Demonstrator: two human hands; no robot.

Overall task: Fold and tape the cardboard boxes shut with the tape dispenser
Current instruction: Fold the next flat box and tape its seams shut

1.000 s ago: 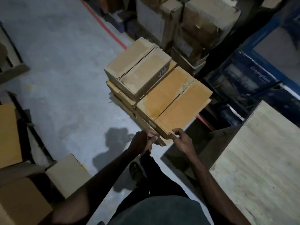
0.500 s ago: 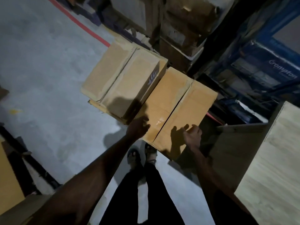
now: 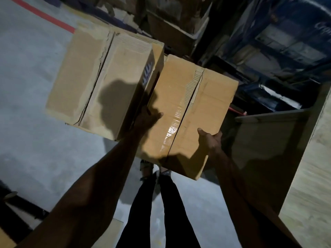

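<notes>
I hold a brown cardboard box (image 3: 202, 108) up in front of me, its top flaps closed with a shiny strip of clear tape along the seam. My left hand (image 3: 148, 117) grips its left side, thumb on top. My right hand (image 3: 210, 138) grips its near right edge, thumb on the top face and fingers hidden under or behind the box. A second, paler cardboard box (image 3: 100, 83) sits to the left, its flaps closed along a ragged seam. No tape dispenser is in view.
Grey concrete floor (image 3: 35, 149) with a red line (image 3: 44, 17) at the far left. Stacked boxes (image 3: 175, 20) and dark blue cartons (image 3: 290, 45) fill the back. A pale wooden panel (image 3: 308, 176) stands at the right. My legs and sandalled feet are below the box.
The taped box has risen off the stack and come closer to me. Both hands moved from its near corner to its sides. The camera has tilted further down.
</notes>
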